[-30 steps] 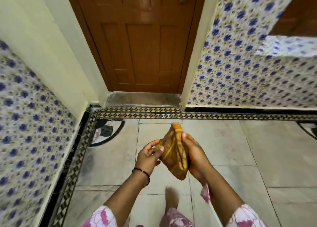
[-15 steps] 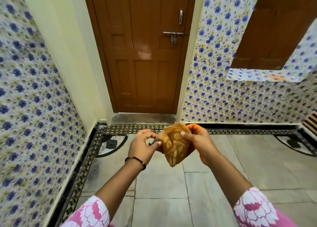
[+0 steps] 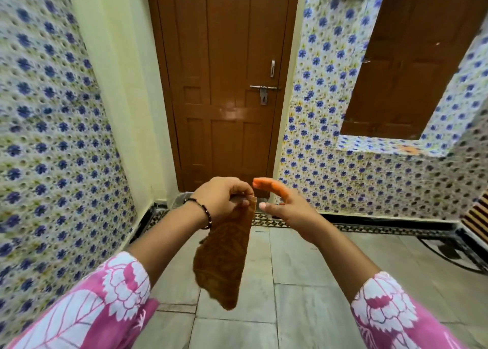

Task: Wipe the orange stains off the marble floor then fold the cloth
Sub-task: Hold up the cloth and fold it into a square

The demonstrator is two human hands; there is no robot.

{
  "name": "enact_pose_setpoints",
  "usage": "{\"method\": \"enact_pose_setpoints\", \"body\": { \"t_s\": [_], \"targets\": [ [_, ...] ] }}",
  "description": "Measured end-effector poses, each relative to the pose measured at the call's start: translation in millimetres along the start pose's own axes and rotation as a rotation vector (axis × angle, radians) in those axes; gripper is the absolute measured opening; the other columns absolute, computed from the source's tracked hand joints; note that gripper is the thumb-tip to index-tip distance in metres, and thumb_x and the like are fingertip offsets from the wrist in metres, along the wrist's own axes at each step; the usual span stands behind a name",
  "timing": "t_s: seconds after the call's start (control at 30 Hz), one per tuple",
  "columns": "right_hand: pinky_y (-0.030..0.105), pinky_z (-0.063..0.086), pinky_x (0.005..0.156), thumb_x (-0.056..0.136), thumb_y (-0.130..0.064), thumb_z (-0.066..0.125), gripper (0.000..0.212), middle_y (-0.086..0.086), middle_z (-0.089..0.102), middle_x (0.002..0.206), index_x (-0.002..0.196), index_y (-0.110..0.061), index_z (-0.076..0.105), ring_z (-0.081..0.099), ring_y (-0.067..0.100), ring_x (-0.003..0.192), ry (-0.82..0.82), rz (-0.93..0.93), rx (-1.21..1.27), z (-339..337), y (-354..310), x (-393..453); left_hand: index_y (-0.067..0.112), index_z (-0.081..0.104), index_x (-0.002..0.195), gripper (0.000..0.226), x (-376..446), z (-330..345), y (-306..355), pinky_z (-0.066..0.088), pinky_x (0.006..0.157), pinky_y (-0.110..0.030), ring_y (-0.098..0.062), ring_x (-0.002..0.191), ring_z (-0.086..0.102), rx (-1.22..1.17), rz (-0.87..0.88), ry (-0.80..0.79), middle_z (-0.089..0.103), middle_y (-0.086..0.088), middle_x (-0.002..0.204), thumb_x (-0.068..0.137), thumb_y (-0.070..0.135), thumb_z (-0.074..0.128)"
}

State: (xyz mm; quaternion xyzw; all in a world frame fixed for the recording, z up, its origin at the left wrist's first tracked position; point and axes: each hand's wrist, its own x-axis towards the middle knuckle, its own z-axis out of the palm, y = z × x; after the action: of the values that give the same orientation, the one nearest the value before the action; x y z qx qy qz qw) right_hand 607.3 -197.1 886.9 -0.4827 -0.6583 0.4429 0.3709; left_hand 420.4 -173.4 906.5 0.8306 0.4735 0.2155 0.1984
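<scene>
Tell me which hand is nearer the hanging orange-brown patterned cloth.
Left. The left hand pinches the orange-brown patterned cloth at its top corner; the right hand is open just beside it, not touching.

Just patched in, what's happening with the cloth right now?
A person stands in a tiled hallway facing a closed wooden door. The left hand pinches the top edge of an orange-brown cloth, which hangs down loose, not neatly folded. The right hand is open beside it, apart from the cloth, with orange-stained fingertips. No orange stains show on the visible marble floor.
</scene>
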Motion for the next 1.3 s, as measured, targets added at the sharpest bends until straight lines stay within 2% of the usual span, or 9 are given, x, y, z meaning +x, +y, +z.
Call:
{"method": "enact_pose_setpoints", "body": {
  "t_s": [0.17,0.33,0.57,0.63,0.8,0.93,1.03,1.2,1.3],
  "targets": [
    [0.020,0.050,0.080,0.092,-0.007,0.058,0.033,-0.001,0.066,0.112,0.117,-0.029,0.061,0.061,0.009,0.105,-0.124,-0.001,0.105,4.4,-13.7,-16.7,0.034,0.068,0.091,0.020,-20.9,-10.6,13.4,0.051,0.084,-0.042,-0.013,0.091,0.058,0.111,0.112,0.033,0.058,0.017,0.089,0.086,0.015,0.065],
    [0.025,0.050,0.084,0.090,-0.025,0.063,0.018,0.002,0.067,0.098,0.106,-0.017,0.066,0.064,0.015,0.095,-0.207,0.088,0.020,10.8,-7.5,-32.4,0.032,0.064,0.092,0.019,-34.8,-17.0,16.4,0.053,0.081,-0.042,-0.014,0.090,0.058,0.166,0.202,0.097,0.060,0.013,0.092,0.087,0.013,0.063],
    [0.034,0.057,0.084,0.082,-0.024,0.072,0.020,0.010,0.070,0.100,0.097,-0.013,0.066,0.068,0.021,0.093,-0.220,0.210,-0.246,6.0,0.0,-43.8,0.018,0.070,0.097,0.013,-43.6,-43.8,6.6,0.054,0.074,-0.039,-0.020,0.087,0.060,0.324,0.368,0.172,0.065,-0.001,0.096,0.087,0.014,0.064],
    [0.035,0.057,0.083,0.083,-0.021,0.071,0.008,0.008,0.071,0.094,0.088,-0.017,0.067,0.069,0.022,0.089,-0.190,0.224,-0.290,-1.4,-2.4,-44.8,0.017,0.069,0.098,0.012,-47.5,-50.3,-1.9,0.053,0.072,-0.037,-0.020,0.086,0.059,0.385,0.391,0.168,0.065,-0.002,0.095,0.088,0.017,0.063],
    [0.014,0.048,0.059,0.085,-0.016,0.067,0.006,-0.002,0.065,0.077,0.081,-0.017,0.064,0.062,0.004,0.071,-0.006,0.151,-0.373,-15.8,-28.2,-38.4,0.014,0.068,0.099,0.021,-53.2,-71.8,-23.4,0.045,0.068,-0.028,-0.020,0.085,0.057,0.453,0.286,0.186,0.063,-0.004,0.095,0.091,0.030,0.057],
    [0.016,0.050,0.058,0.083,-0.007,0.067,0.005,0.004,0.068,0.077,0.087,-0.010,0.066,0.065,0.010,0.071,0.236,0.070,-0.030,-17.9,-42.0,-29.6,0.020,0.064,0.086,0.027,-57.9,-86.8,-37.4,0.042,0.059,-0.026,-0.016,0.075,0.056,0.495,0.179,0.327,0.061,0.005,0.080,0.086,0.046,0.059],
    [0.024,0.056,0.063,0.084,-0.005,0.066,0.009,0.007,0.071,0.081,0.092,-0.005,0.065,0.069,0.017,0.075,0.345,0.041,0.235,-17.8,-46.6,-27.2,0.023,0.064,0.073,0.027,-60.4,-89.9,-41.7,0.042,0.055,-0.024,-0.011,0.068,0.056,0.263,0.030,0.411,0.060,0.008,0.070,0.077,0.049,0.069],
    [0.033,0.056,0.070,0.090,-0.010,0.059,0.011,0.007,0.070,0.083,0.098,-0.006,0.065,0.067,0.019,0.077,0.387,0.069,0.401,-14.5,-45.0,-28.4,0.019,0.065,0.070,0.024,-62.9,-84.9,-49.9,0.048,0.053,-0.025,-0.012,0.066,0.060,-0.685,-0.077,0.340,0.064,0.004,0.068,0.059,0.036,0.078],
    [0.037,0.054,0.072,0.091,-0.012,0.058,0.010,0.008,0.067,0.082,0.097,-0.006,0.063,0.065,0.021,0.077,0.409,0.100,0.483,-14.7,-43.8,-26.8,0.018,0.064,0.075,0.014,-58.0,-78.4,-51.4,0.049,0.055,-0.025,-0.015,0.071,0.059,-0.860,-0.097,0.281,0.063,0.000,0.073,0.068,0.026,0.075]
  ]
}}
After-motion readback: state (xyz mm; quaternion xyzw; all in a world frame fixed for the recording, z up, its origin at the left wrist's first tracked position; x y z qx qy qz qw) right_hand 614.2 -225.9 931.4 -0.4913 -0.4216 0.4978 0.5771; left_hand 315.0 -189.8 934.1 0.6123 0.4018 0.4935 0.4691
